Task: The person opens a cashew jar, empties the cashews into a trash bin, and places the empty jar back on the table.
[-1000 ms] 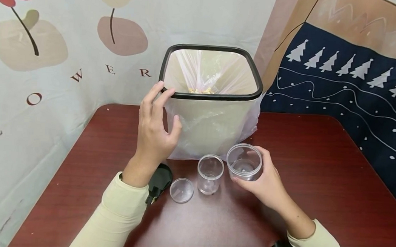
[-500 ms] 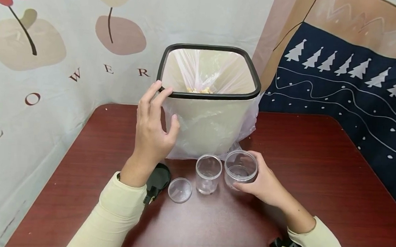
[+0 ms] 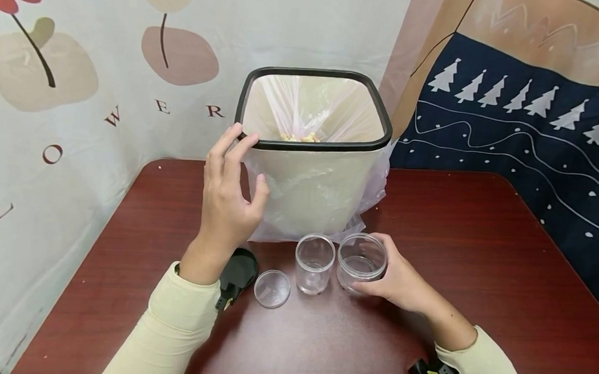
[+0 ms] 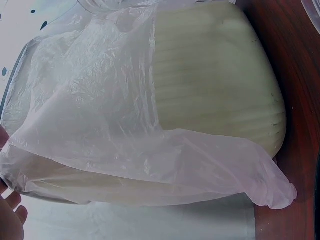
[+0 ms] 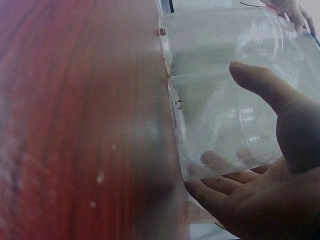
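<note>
My right hand (image 3: 404, 282) grips a wide clear plastic jar (image 3: 358, 273), fingers around its far side and thumb on the near side. The jar stands upright on the table with a few small crumbs at its bottom in the right wrist view. Just left of it is a narrower clear jar (image 3: 313, 276), lidless. A round clear lid (image 3: 272, 289) lies flat beside that. My left hand (image 3: 229, 200) rests its fingertips on the left front corner of the trash bin's (image 3: 304, 193) black rim, thumb held apart from the wall.
A thin pinkish bag (image 4: 100, 105) lines the bin and hangs over its outside; pale yellow bits (image 3: 302, 137) lie inside. The dark red table (image 3: 481, 249) meets printed cloth backdrops behind. A black wrist camera (image 3: 239, 272) sits near the lid.
My right hand has lowered the wide jar to the table, bringing it close beside the narrow jar. My left hand stays at the bin's rim.
</note>
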{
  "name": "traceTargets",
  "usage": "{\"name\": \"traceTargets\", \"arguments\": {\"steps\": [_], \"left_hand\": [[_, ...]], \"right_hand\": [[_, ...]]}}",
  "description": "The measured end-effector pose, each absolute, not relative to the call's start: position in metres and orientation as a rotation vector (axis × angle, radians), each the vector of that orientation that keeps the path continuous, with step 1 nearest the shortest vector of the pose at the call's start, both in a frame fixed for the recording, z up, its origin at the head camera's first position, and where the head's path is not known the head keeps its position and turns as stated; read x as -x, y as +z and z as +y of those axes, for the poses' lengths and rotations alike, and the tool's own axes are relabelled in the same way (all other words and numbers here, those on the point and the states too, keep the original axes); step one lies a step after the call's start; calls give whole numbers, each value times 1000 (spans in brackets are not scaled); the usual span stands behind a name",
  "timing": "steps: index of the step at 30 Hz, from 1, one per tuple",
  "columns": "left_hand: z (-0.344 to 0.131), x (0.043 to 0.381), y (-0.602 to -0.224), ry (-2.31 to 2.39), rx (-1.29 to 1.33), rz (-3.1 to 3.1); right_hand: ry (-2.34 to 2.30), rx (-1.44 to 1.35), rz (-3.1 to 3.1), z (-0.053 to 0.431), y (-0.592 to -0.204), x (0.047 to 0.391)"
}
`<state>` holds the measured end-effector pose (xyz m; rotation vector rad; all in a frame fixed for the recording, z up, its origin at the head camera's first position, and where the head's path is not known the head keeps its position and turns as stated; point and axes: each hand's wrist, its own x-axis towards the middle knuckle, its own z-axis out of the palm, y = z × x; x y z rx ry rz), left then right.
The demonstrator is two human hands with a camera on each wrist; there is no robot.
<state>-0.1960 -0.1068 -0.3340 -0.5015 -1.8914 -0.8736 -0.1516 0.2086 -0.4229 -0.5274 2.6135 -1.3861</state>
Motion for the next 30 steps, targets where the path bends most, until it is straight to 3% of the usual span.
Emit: {"name": "traceTargets", "arguments": {"steps": [17, 23, 30], "left_hand": [[-107, 194, -334, -869, 479, -1903], [-105, 189, -330, -1010, 474, -1929], [-150, 185, -347, -970, 394, -2236]], "right_hand": [[-1221, 602, 2675, 212, -425, 155], [-1152, 663, 2522, 237, -418, 157], [-798, 546, 2875, 268, -394, 178]]}}
